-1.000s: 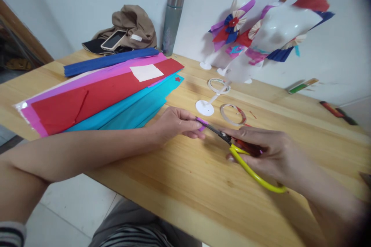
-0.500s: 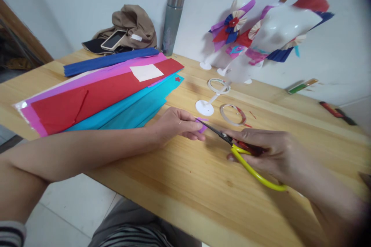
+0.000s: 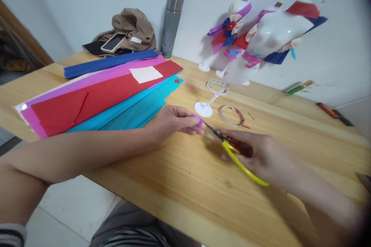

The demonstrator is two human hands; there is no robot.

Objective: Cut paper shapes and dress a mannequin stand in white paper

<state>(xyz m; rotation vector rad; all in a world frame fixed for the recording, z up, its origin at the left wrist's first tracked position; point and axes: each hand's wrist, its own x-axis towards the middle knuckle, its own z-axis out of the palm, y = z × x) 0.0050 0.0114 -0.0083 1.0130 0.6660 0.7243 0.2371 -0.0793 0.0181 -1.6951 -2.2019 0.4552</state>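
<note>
Left hand (image 3: 176,121): forearm toward 3 o'clock, fingertips pinching purple paper piece (image 3: 198,120) | right hand (image 3: 253,148): wrapped round yellow-handled scissors (image 3: 229,150), blades toward 10 o'clock

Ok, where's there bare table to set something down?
Bare wood shows on the table between the left forearm, right hand and near edge; another patch lies between the right forearm and the red-and-black tool. It's crowded at left with coloured paper, and beyond the scissors, where rings, a stand base and decorated white figures cluster.
</note>
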